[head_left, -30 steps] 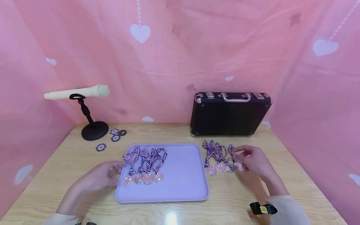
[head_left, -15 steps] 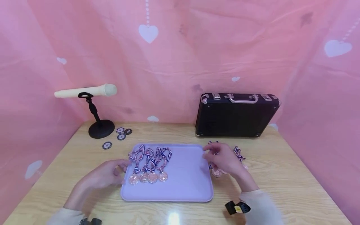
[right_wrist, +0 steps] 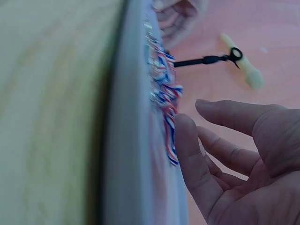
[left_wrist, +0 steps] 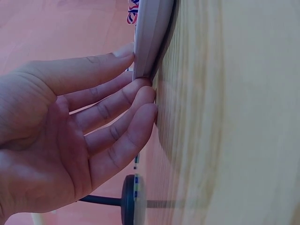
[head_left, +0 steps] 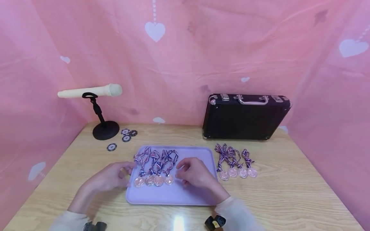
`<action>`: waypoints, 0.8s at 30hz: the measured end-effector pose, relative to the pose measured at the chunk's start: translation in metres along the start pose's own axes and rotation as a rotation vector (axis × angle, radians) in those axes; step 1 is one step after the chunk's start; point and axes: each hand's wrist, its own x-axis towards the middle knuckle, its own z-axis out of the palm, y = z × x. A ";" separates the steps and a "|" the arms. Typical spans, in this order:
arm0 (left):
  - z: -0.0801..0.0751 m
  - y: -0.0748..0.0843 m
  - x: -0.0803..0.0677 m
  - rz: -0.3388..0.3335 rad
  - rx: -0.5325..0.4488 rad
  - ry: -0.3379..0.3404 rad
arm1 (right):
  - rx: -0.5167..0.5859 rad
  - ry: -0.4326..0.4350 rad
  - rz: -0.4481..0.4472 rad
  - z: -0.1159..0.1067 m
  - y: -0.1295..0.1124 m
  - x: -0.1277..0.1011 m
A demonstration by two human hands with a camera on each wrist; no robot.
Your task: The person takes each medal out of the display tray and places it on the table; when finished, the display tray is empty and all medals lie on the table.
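Cream sleeves (head_left: 237, 210), black wrist-worn camera mounts (head_left: 214, 222)

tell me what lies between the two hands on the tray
Four medals with striped ribbons, in a row on the tray, between left hand and right hand; head view.

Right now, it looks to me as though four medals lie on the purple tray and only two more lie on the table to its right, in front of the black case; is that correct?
Not quite: the purple tray does carry four medals, but four more medals, not two, lie on the table to its right, in front of the black case. The head view shows them in a row.
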 end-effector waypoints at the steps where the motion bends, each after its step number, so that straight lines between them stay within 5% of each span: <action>1: 0.000 0.000 0.000 0.002 -0.001 0.001 | -0.001 -0.004 -0.002 0.003 0.000 0.001; 14: -0.001 -0.002 0.002 -0.009 -0.018 -0.003 | -0.142 -0.017 -0.007 0.025 -0.004 0.006; 24: 0.000 -0.001 0.001 -0.007 -0.009 -0.002 | -0.309 0.062 -0.030 0.033 -0.004 0.009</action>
